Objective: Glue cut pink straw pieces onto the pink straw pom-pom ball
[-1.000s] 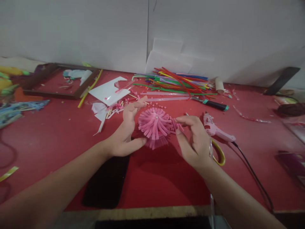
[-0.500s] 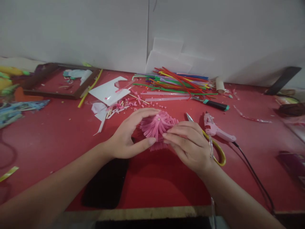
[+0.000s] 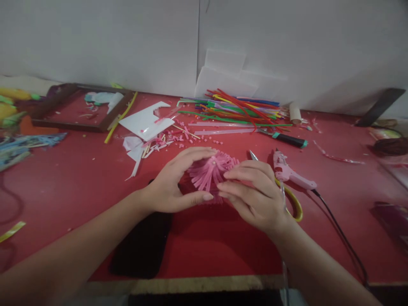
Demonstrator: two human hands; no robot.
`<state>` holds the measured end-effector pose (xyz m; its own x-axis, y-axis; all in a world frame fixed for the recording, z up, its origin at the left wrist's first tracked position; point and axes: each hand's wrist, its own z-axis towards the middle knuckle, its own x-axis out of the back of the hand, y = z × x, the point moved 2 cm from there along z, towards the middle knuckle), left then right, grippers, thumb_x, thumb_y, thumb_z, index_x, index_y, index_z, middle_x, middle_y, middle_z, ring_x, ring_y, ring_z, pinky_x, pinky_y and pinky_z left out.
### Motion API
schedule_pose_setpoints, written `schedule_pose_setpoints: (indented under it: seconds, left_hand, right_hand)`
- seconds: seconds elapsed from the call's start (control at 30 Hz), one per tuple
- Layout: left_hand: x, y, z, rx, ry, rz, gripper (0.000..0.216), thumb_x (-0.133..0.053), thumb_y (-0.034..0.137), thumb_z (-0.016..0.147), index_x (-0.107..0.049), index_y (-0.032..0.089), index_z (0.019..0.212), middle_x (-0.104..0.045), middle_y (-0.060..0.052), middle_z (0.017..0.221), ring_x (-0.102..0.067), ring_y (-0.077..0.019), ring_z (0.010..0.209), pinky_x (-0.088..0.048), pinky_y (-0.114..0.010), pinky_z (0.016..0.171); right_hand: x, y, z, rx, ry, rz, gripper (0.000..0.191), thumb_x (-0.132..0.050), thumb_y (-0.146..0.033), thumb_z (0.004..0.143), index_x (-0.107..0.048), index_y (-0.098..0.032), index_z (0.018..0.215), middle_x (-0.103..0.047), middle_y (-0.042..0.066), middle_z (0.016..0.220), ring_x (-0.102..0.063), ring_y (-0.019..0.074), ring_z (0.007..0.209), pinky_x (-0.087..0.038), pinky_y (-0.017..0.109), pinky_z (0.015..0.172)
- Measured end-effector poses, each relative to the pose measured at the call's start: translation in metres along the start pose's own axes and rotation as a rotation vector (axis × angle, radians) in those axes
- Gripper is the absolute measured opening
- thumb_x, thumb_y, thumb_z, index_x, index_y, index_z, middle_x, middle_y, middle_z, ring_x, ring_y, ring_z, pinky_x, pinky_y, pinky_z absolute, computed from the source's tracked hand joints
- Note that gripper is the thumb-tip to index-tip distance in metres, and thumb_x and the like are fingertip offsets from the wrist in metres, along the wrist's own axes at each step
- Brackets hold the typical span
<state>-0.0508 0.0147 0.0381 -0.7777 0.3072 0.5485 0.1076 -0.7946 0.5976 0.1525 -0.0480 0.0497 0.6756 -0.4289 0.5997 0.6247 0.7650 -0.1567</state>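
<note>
A pink fringed flower (image 3: 208, 172), made of many thin strips spreading from a small pale centre, sits between my hands above the red table. My left hand (image 3: 172, 182) curves round its left side, fingers behind and thumb along the front lower edge. At the right edge of the fringe, my right hand (image 3: 255, 193) pinches strips between its thumb and fingertips. The tips of the gripped strips are hidden by those fingers. Beside my right hand lie yellow-handled scissors (image 3: 295, 204), partly covered by it, and a pink glue gun (image 3: 291, 174).
A black phone (image 3: 142, 246) lies under my left forearm. Farther back are colourful pipe cleaners (image 3: 236, 108), a black-handled cutter (image 3: 290, 140), white card (image 3: 148, 123) with pink scraps, and a brown frame (image 3: 73, 125). The glue gun's cord (image 3: 342, 231) runs toward the front edge.
The flower has tilted slightly, its front strips hanging more freely. My left thumb has slid a little right and down; my right fingers have shifted slightly on the strips.
</note>
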Motion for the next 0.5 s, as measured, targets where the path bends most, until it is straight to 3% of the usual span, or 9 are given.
schedule_pose_setpoints:
  seconds: [0.13, 0.3, 0.4, 0.5]
  left_hand:
    - [0.0001, 0.0002, -0.0003, -0.011, -0.008, -0.029, 0.065, -0.074, 0.033, 0.082, -0.046, 0.023, 0.140, -0.058, -0.017, 0.136, -0.056, -0.0283, 0.128, -0.048, -0.046, 0.109]
    - [0.0001, 0.0014, 0.0008, -0.017, -0.011, -0.017, 0.066, -0.075, 0.032, 0.081, -0.046, 0.021, 0.139, -0.058, -0.017, 0.135, -0.057, -0.0274, 0.126, -0.049, -0.045, 0.108]
    - [-0.0011, 0.0007, 0.0003, -0.017, -0.006, 0.002, 0.070, -0.077, 0.038, 0.079, -0.045, 0.023, 0.140, -0.057, -0.017, 0.136, -0.056, -0.0291, 0.127, -0.049, -0.047, 0.107]
    - [-0.0028, -0.0025, -0.0028, -0.002, 0.002, 0.043, 0.088, -0.080, 0.049, 0.074, -0.036, 0.023, 0.146, -0.047, -0.020, 0.146, -0.046, -0.0336, 0.137, -0.043, -0.053, 0.113]
  right_hand:
    - [0.0026, 0.0043, -0.0013, 0.049, -0.045, 0.007, 0.021, -0.073, -0.022, 0.086, -0.068, -0.021, 0.106, -0.072, 0.005, 0.100, -0.065, 0.0184, 0.100, -0.054, 0.037, 0.095]
    - [0.0005, 0.0038, 0.0019, 0.012, -0.011, 0.024, 0.010, -0.068, -0.019, 0.089, -0.070, -0.022, 0.098, -0.072, 0.002, 0.093, -0.065, 0.0165, 0.095, -0.055, 0.034, 0.089]
    - [-0.0006, 0.0043, 0.0024, -0.025, 0.006, 0.041, 0.006, -0.069, -0.019, 0.088, -0.071, -0.023, 0.093, -0.071, 0.002, 0.092, -0.065, 0.0173, 0.094, -0.056, 0.036, 0.086]
    - [0.0050, 0.0018, 0.0026, -0.016, -0.018, 0.061, 0.006, -0.069, -0.023, 0.089, -0.071, -0.023, 0.095, -0.071, 0.004, 0.096, -0.065, 0.0185, 0.095, -0.055, 0.039, 0.088]
